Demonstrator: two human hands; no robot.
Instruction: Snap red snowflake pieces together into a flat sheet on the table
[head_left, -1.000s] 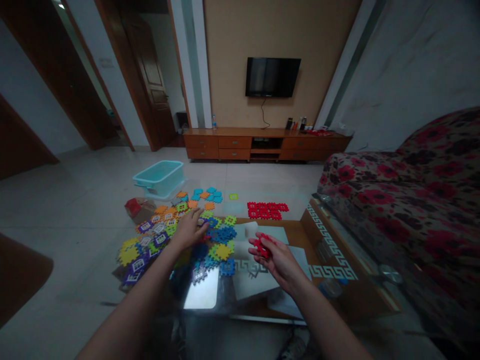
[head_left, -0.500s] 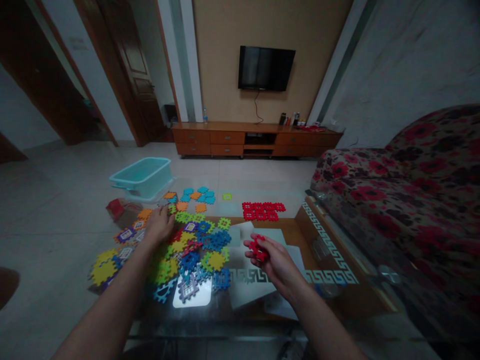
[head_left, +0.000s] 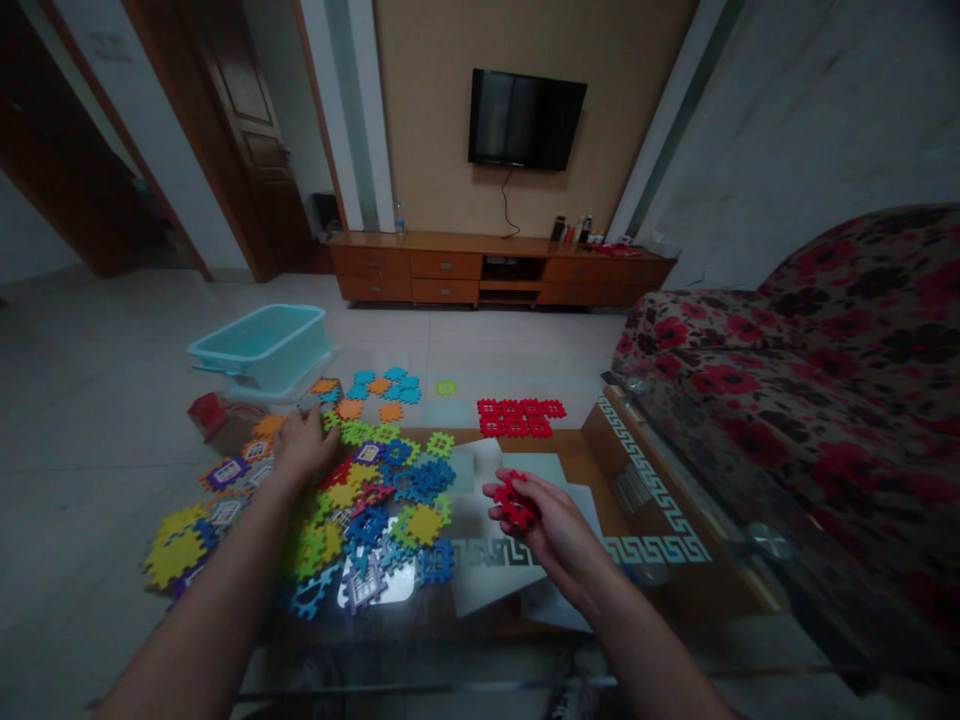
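My right hand (head_left: 551,515) holds red toothed pieces (head_left: 516,502) between thumb and fingers, above the right part of the glass table. My left hand (head_left: 304,447) reaches over the far left of a mixed pile of coloured toothed pieces (head_left: 420,525); its fingers point down among orange and green pieces, and their tips are hidden. Red pieces (head_left: 514,418) lie in two joined rows beyond my right hand. Blue pieces (head_left: 397,378) lie around an orange one further left, with a single green square (head_left: 446,388) beside them.
A light blue tub (head_left: 262,350) stands beyond the table's left side, near a red object (head_left: 206,413). White sheets (head_left: 480,570) show under the glass at the middle. A flowered sofa (head_left: 720,380) runs along the right.
The view has shifted slightly, so the table items appear further left. My left hand remains at the pile's far left edge, and my right hand still holds the red pieces.
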